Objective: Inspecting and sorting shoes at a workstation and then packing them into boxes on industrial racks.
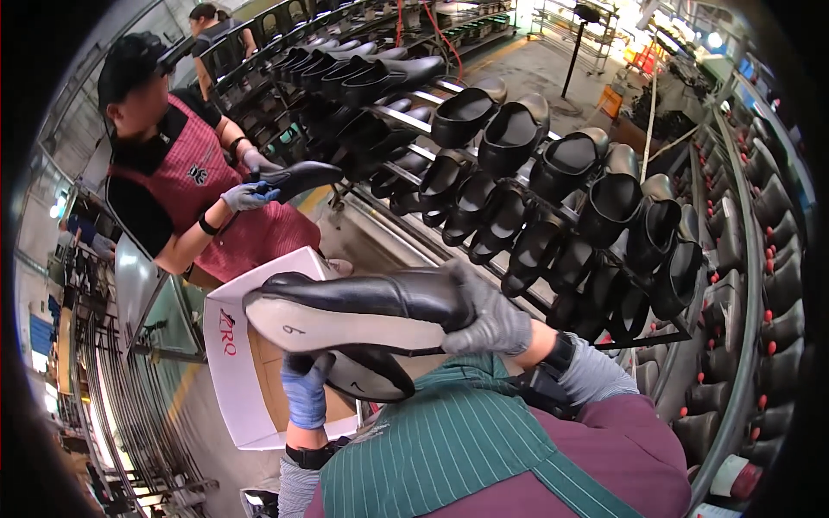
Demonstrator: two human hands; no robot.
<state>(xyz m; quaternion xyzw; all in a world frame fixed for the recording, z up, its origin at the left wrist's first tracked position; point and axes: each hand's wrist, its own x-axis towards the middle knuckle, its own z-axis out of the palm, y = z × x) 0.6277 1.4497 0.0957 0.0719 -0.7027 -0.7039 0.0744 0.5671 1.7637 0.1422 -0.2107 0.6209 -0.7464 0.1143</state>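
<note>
My right hand [494, 321], in a grey glove, is closed round the heel of a black shoe [363, 298]. That shoe lies on its side with its pale sole toward me and its toe to the left. Below it, a second black shoe [380, 373] with a dark sole is tilted down to the right. The blue-gloved fingers of my left hand [305, 393] are closed on this lower shoe near its upper left end. The two shoes overlap, and the upper one hides part of the lower. Behind them stands an open white box [231, 387] with a tan inside.
A metal rack [414, 121] with rows of black shoes runs across the far side. On the right, another rack holds many dark shoes [760, 285] with red tips between them. At the left, a co-worker in a red apron [211, 173] holds a dark shoe [302, 179].
</note>
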